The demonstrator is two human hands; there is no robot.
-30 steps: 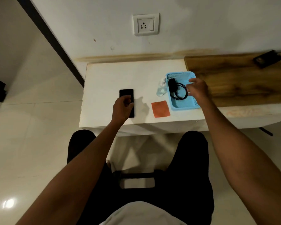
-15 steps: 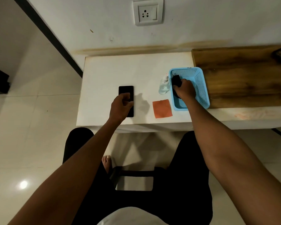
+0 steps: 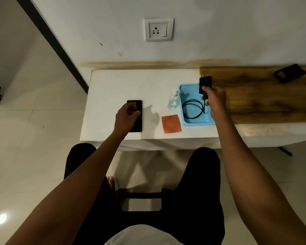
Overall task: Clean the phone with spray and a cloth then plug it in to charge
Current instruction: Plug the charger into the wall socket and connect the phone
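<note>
Head view, charging stage. I judge the cleaning step behind me and the plug-in step in hand: my right hand [image 3: 215, 99], right of centre, pinches the black charger adapter [image 3: 205, 84] between thumb and curled fingers and holds it raised above the far rim of the blue basket [image 3: 185, 122]. Its cable [image 3: 193, 109] hangs from the adapter and lies coiled on the basket floor. My left hand [image 3: 126, 117], centre left, rests on the phone [image 3: 137, 119], which lies flat and face up on the white table [image 3: 113, 82]; the fingers are curled loosely over the screen, and I cannot tell whether they grip its edges. The spray bottle [image 3: 173, 101] stands just beside the basket's left wall; the orange cloth [image 3: 171, 123] lies flat below it. The next move calls for carrying the adapter to the wall socket [image 3: 158, 29], upper centre, and drawing the cable clear without dragging the basket.
</note>
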